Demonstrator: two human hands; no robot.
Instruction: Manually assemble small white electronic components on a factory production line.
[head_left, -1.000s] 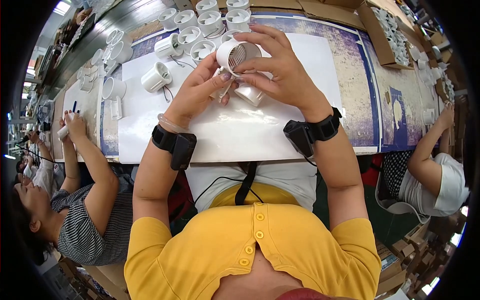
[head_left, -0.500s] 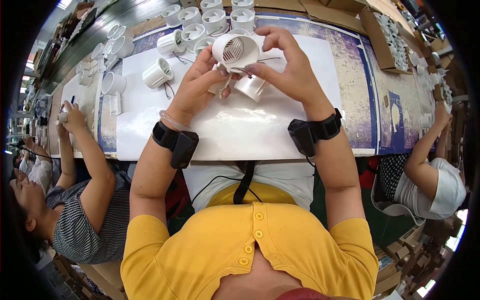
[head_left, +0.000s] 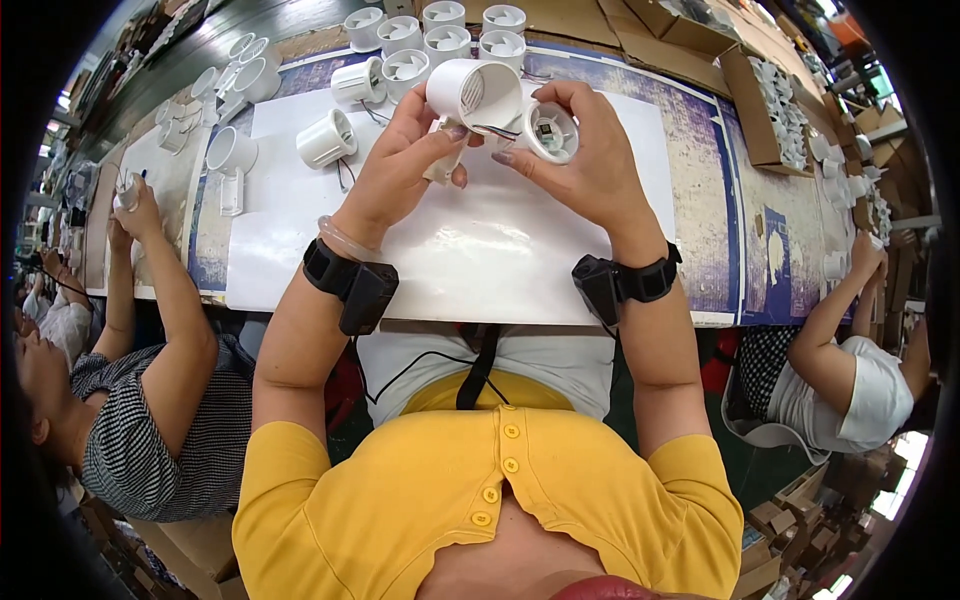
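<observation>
My left hand (head_left: 403,165) is closed around the stem of a white plastic fan housing (head_left: 450,90), a wide cylinder with a slotted grille inside. To its right, my right hand (head_left: 598,165) grips a round white fan unit (head_left: 566,140) between thumb and fingers. The unit's open end faces up and shows a small circuit board (head_left: 545,131). Thin dark wires (head_left: 497,130) run between the two parts, close to my right thumb. Both parts are held above a white sheet (head_left: 470,260) on the table.
Several white fan units (head_left: 447,42) stand at the back, and two more (head_left: 326,140) lie left of my hands. An empty-looking housing (head_left: 232,150) sits further left. A cardboard box (head_left: 750,105) of white parts is at the right. People work on both sides.
My right hand has moved from the wires to the fan unit, which hung below the housing before. The unit is now raised to the right, its open end turned up.
</observation>
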